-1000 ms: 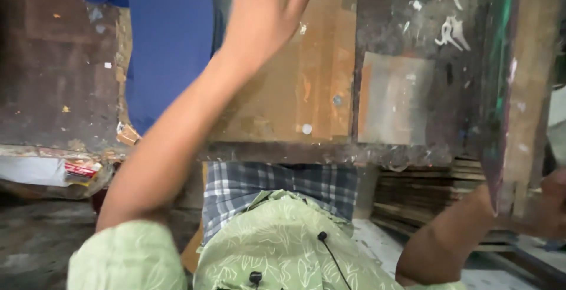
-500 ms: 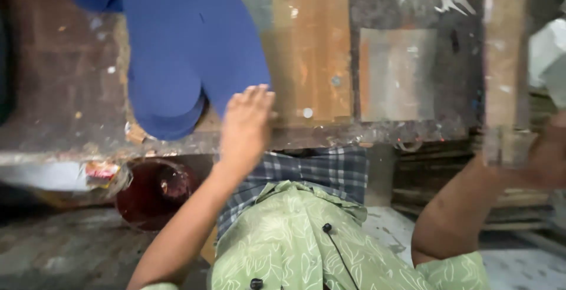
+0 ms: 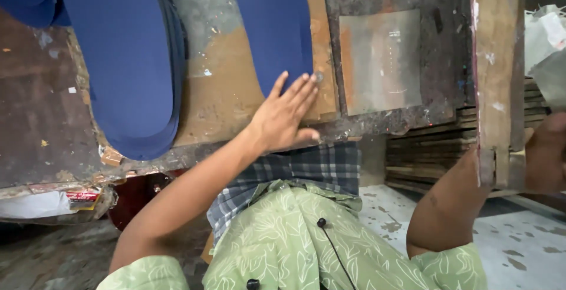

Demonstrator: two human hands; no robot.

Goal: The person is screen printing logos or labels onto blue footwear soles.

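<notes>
My left hand [image 3: 283, 119] lies flat at the front edge of a worn workbench [image 3: 35, 119], fingers apart. Its fingertips touch the near end of a single blue sole-shaped sheet [image 3: 274, 25], which lies on a brown board [image 3: 224, 95]. To the left sits a stack of the same blue sole-shaped sheets [image 3: 127, 66]. At the right edge, my right hand [image 3: 545, 151] is closed around the lower end of a long wooden lever [image 3: 495, 60], and the lever partly hides it.
A square metal plate [image 3: 380, 60] is set into the bench between the blue sheet and the lever. Stacked flat boards [image 3: 424, 154] lie under the bench on the right. A dark red container [image 3: 132, 198] stands below on the left. White crumpled paper [image 3: 545, 36] is at far right.
My left hand came down from high over the bench to its front edge. A single blue sheet now lies on the brown board under its fingertips. My right hand stays on the lever.
</notes>
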